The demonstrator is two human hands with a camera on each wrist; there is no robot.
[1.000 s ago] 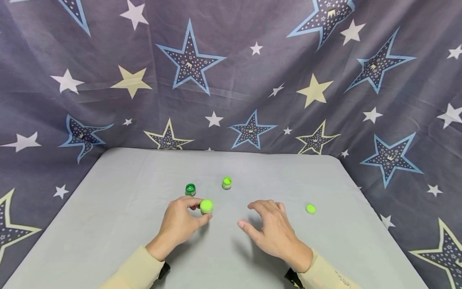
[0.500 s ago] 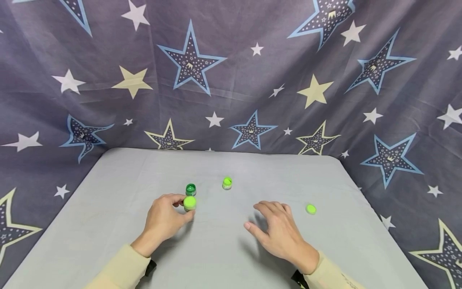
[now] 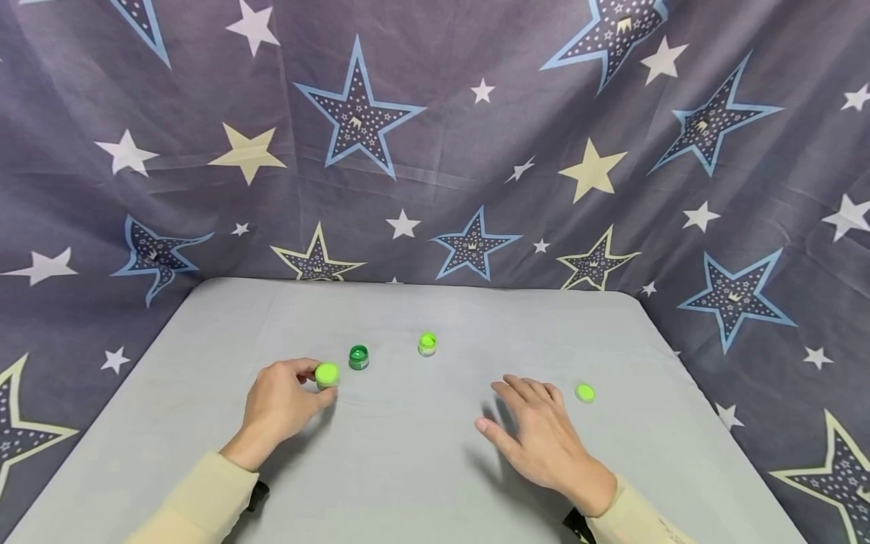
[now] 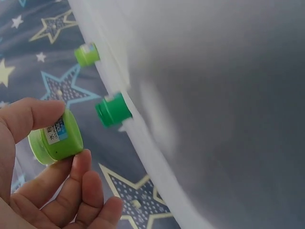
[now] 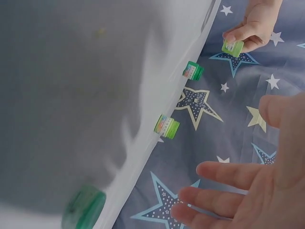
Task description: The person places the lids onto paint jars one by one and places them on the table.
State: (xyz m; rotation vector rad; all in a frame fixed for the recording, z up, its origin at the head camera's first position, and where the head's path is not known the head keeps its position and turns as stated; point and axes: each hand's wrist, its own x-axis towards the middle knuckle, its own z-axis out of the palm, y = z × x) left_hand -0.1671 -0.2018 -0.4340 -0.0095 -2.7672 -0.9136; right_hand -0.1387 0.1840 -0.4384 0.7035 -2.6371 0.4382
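Note:
My left hand (image 3: pixel 282 400) pinches a small lime-green paint jar (image 3: pixel 327 375) with its lid on, between thumb and fingers. The left wrist view shows the label on this jar's side. It is held above the table, left of a dark green paint jar (image 3: pixel 359 357) whose top is uncovered. Farther right stands another lime-green paint jar (image 3: pixel 427 344), uncovered as well. My right hand (image 3: pixel 540 434) hovers over the table with fingers spread and relaxed, holding nothing. A lime-green lid (image 3: pixel 585 393) lies to its right.
A dark green round piece like a lid (image 5: pixel 85 209) shows low in the right wrist view; the right hand hides it in the head view. The table (image 3: pixel 408 468) has a light grey cover. Behind it hangs a star-patterned cloth (image 3: pixel 435 136).
My left hand has carried the lidded lime-green paint jar leftward, past the dark green one. My right hand has drifted slightly to the right. The jars on the table have stayed put.

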